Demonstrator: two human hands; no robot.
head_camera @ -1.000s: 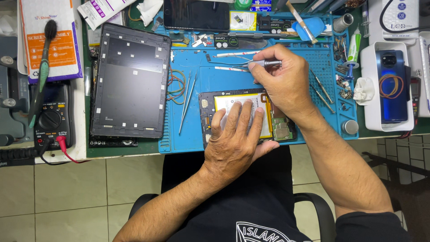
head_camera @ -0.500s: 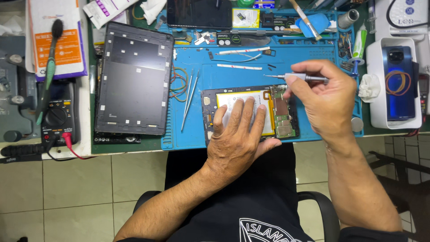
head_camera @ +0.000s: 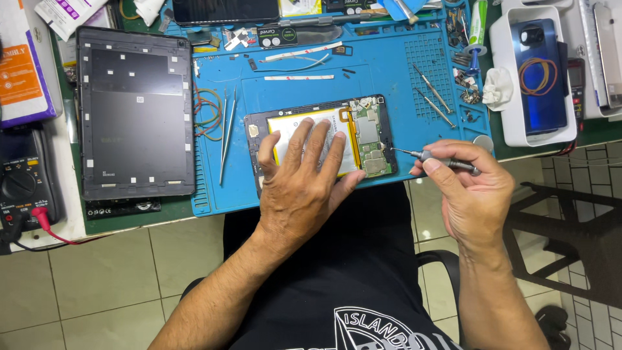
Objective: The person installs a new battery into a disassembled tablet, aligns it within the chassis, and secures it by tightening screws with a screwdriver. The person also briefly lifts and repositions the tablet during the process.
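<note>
This is an electronics repair workshop. A blue repair mat [head_camera: 311, 97] covers the table [head_camera: 162, 214], strewn with tweezers [head_camera: 227, 133], small screwdrivers [head_camera: 431, 87] and loose screws. An opened tablet [head_camera: 372, 133] shows its battery and circuit board. Beside it lie a detached tablet back [head_camera: 136, 110], a multimeter [head_camera: 23, 181] with a red lead, and a blue phone [head_camera: 541, 71] in a white tray [head_camera: 505, 78]. The floor is tiled.
</note>
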